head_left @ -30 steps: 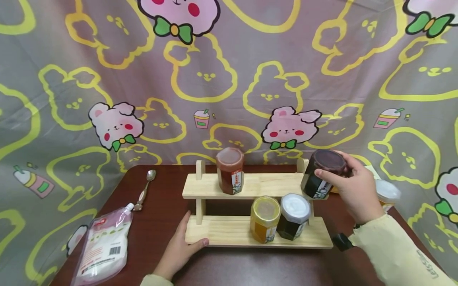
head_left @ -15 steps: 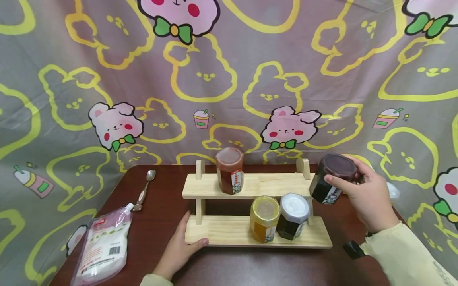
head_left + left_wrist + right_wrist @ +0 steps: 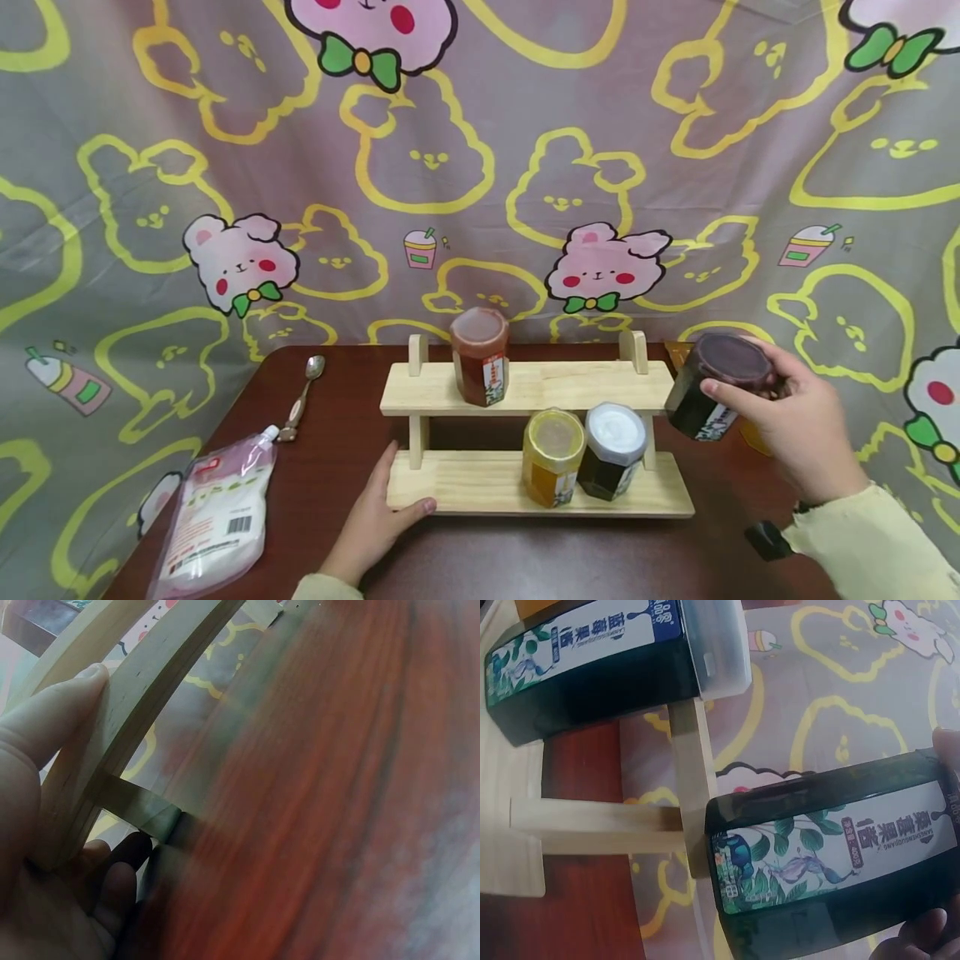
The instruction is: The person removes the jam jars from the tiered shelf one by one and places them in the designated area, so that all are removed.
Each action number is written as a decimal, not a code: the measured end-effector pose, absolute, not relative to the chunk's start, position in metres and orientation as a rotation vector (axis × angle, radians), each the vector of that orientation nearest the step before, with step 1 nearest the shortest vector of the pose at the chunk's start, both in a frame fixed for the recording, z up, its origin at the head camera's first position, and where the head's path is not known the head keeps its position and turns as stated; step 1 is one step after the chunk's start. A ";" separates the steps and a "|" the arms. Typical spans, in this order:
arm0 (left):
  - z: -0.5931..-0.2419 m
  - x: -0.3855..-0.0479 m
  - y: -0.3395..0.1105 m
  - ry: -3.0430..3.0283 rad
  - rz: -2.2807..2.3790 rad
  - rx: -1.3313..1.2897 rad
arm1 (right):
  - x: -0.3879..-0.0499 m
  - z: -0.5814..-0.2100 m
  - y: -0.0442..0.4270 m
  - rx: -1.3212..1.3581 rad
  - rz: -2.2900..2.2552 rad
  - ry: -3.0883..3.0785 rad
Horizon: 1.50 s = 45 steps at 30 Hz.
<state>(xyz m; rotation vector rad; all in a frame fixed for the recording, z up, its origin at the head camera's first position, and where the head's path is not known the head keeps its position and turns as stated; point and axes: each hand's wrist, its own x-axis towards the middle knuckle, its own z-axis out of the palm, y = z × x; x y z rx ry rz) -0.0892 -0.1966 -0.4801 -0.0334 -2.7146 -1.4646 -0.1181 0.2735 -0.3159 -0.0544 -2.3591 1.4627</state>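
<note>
Right hand (image 3: 806, 425) gripped dark-lidded jar (image 3: 708, 404) between thumb and fingers; jar tilted at right end of upper shelf (image 3: 570, 383) (contact unclear). Left hand (image 3: 375, 517) gripped wooden rack (image 3: 465, 479) at lower left, thumb on top, fingers curled beneath. Red-brown jar (image 3: 480, 367) stood on upper shelf; yellow jar (image 3: 552, 467) and white-lidded jar (image 3: 609, 471) below, side by side.
</note>
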 end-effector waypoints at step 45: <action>-0.482 -0.090 -0.197 -2.693 -1.475 -0.013 | -0.105 -0.376 0.325 -0.348 1.065 -2.590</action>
